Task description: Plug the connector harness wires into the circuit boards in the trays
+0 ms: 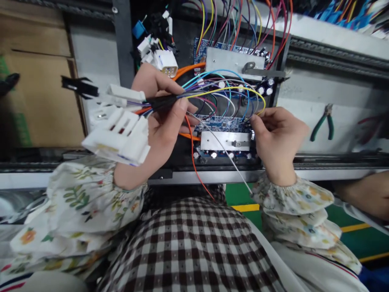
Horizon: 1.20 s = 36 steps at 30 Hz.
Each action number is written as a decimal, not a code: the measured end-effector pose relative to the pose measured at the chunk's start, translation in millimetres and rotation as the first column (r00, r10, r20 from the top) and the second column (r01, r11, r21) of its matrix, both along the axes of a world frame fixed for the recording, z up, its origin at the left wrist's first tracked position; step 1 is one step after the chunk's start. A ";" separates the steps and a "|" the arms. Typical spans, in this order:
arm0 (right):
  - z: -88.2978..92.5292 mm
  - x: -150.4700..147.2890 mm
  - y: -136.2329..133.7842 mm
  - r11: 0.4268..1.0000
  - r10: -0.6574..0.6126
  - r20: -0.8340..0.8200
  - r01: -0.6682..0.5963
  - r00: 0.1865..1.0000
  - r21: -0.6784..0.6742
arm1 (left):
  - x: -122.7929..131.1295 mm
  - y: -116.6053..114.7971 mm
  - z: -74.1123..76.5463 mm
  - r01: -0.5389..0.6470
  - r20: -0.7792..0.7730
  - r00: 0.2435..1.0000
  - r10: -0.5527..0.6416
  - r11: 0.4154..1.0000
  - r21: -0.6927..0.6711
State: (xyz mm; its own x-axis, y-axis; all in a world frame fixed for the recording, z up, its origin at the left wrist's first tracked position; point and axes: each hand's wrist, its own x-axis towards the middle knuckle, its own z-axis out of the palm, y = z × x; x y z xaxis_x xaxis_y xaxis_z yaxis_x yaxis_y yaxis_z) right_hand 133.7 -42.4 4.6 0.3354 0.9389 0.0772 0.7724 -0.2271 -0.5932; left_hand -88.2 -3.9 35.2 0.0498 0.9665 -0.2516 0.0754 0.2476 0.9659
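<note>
My left hand (165, 117) is closed round a wire harness (164, 103) where black tape binds its wires. White plug connectors (121, 136) and a black connector (80, 86) stick out to the left of that hand. Coloured wires arch from the harness over the lower blue circuit board (223, 122) to my right hand (275, 136). Its thumb and forefinger pinch a yellow wire (258, 95) near the board's right end; the fingertips partly hide the wire's end. An orange wire (194, 162) and a grey wire (225, 150) hang loose toward the lap.
Behind lies another circuit board (200, 48) with a metal plate and many wires rising from it. More white connectors (165, 61) sit at its left. Green-handled pliers (323, 123) lie on the right. A cardboard box (45, 93) stands left. Another person's arm (364, 194) shows at right.
</note>
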 end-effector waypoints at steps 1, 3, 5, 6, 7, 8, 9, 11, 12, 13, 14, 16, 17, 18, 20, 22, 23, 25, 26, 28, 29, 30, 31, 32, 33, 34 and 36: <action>-0.2 0.7 0.6 1.000 0.010 0.002 -0.010 1.000 -0.006 | -0.9 0.2 0.4 0.019 0.005 1.000 -0.019 1.000 0.002; -0.1 1.4 1.7 1.000 0.024 -0.001 -0.024 1.000 -0.013 | -3.4 0.6 -1.7 0.051 0.015 0.999 -0.051 0.998 0.040; 0.4 1.3 2.4 0.999 0.038 -0.003 -0.038 0.999 -0.019 | -5.7 1.4 -7.6 0.052 0.027 0.998 -0.055 0.995 0.085; 0.9 1.1 2.5 0.998 0.050 0.005 -0.050 0.999 -0.027 | -6.5 2.1 -11.7 0.036 0.036 0.999 -0.041 0.993 0.108; 1.6 0.8 2.5 0.997 0.067 0.020 -0.066 0.998 -0.041 | -7.1 2.9 -16.0 0.024 0.047 0.998 -0.030 0.992 0.124; 2.4 0.3 2.3 0.995 0.087 0.036 -0.084 0.996 -0.057 | -7.3 3.6 -20.4 0.013 0.058 0.998 -0.021 0.991 0.136; 3.4 -0.2 2.0 0.993 0.101 0.050 -0.098 0.994 -0.069 | -7.4 4.3 -24.3 0.003 0.068 0.998 -0.013 0.989 0.146; 5.5 -1.4 1.2 0.994 0.094 0.062 -0.089 0.994 -0.067 | -7.1 5.2 -29.9 -0.013 0.081 0.997 0.000 0.987 0.158; 6.3 -2.0 0.8 0.996 0.077 0.063 -0.073 0.995 -0.057 | -7.0 5.4 -31.3 -0.017 0.080 0.997 0.005 0.987 0.158; 6.9 -2.4 0.5 0.997 0.059 0.064 -0.056 0.996 -0.047 | -6.8 5.5 -31.9 -0.022 0.073 0.997 0.010 0.988 0.155; 7.1 -2.6 0.5 0.998 0.046 0.072 -0.043 0.996 -0.043 | -6.7 5.4 -31.7 -0.023 0.061 0.998 0.014 0.989 0.148; 6.7 -1.8 1.0 0.997 0.055 0.091 -0.050 0.994 -0.057 | -6.5 5.3 -30.1 -0.021 0.035 0.999 0.017 0.992 0.126; 6.1 -0.8 1.6 0.995 0.072 0.094 -0.066 0.993 -0.069 | -6.5 5.1 -29.2 -0.022 0.027 0.999 0.019 0.992 0.121; 5.6 0.4 2.3 0.993 0.093 0.091 -0.085 0.992 -0.080 | -6.5 4.9 -28.6 -0.023 0.022 1.000 0.020 0.993 0.117; 6.3 2.9 3.2 0.986 0.133 0.062 -0.125 0.989 -0.110 | -6.8 4.2 -28.7 -0.017 0.024 1.000 0.014 0.992 0.122; 11.8 2.7 2.5 0.981 0.139 0.002 -0.138 0.990 -0.134 | -7.1 3.2 -30.7 -0.005 0.019 1.000 0.003 0.991 0.130; 17.0 0.9 1.0 0.987 0.112 -0.005 -0.111 0.994 -0.114 | -7.1 2.7 -32.1 -0.004 0.016 1.000 0.002 0.990 0.138; 31.9 -6.6 -4.0 0.996 0.083 0.031 -0.082 0.996 -0.038 | -6.9 1.9 -35.1 -0.004 0.003 1.000 0.004 0.989 0.148; 40.5 -11.5 -7.2 0.991 0.131 0.068 -0.130 0.989 -0.016 | -6.6 1.6 -36.0 -0.004 -0.008 1.000 0.006 0.989 0.147; 56.1 -21.1 -13.3 0.936 0.351 0.128 -0.345 0.928 -0.067 | -5.7 1.0 -35.1 -0.005 -0.025 1.000 0.008 0.991 0.130; 61.7 -24.7 -15.5 0.884 0.463 0.128 -0.449 0.877 -0.129 | -5.2 0.4 -33.0 -0.014 -0.027 0.999 0.017 0.991 0.130; 65.0 -27.3 -16.6 0.853 0.516 0.136 -0.492 0.846 -0.177 | -4.8 -0.3 -29.8 -0.021 -0.030 0.999 0.025 0.990 0.137; 65.7 -29.0 -16.6 0.864 0.495 0.150 -0.465 0.856 -0.195 | -4.4 -1.3 -25.7 -0.021 -0.042 0.999 0.027 0.989 0.150; 64.1 -29.8 -15.4 0.905 0.412 0.146 -0.387 0.899 -0.176 | -4.2 -2.3 -21.2 -0.007 -0.067 0.998 0.019 0.986 0.169; 60.2 -30.4 -13.3 0.950 0.300 0.115 -0.285 0.947 -0.126 | -4.1 -3.3 -17.0 0.009 -0.102 0.995 0.011 0.981 0.193; 54.6 -30.9 -10.4 0.980 0.193 0.057 -0.189 0.980 -0.068 | -4.1 -3.9 -13.5 0.027 -0.140 0.990 0.002 0.978 0.207; 40.7 -32.5 -3.6 0.995 0.097 -0.077 -0.096 0.992 0.012 | -4.4 -3.8 -10.4 0.047 -0.182 0.983 -0.010 0.979 0.196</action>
State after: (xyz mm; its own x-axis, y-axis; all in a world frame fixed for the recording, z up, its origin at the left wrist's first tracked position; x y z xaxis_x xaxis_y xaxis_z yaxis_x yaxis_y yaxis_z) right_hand 101.3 -46.0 45.3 0.2487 0.9666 0.0623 0.7419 -0.1487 -0.6538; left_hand -92.6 -7.8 24.8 0.0497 0.9969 -0.0617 0.2557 0.0470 0.9656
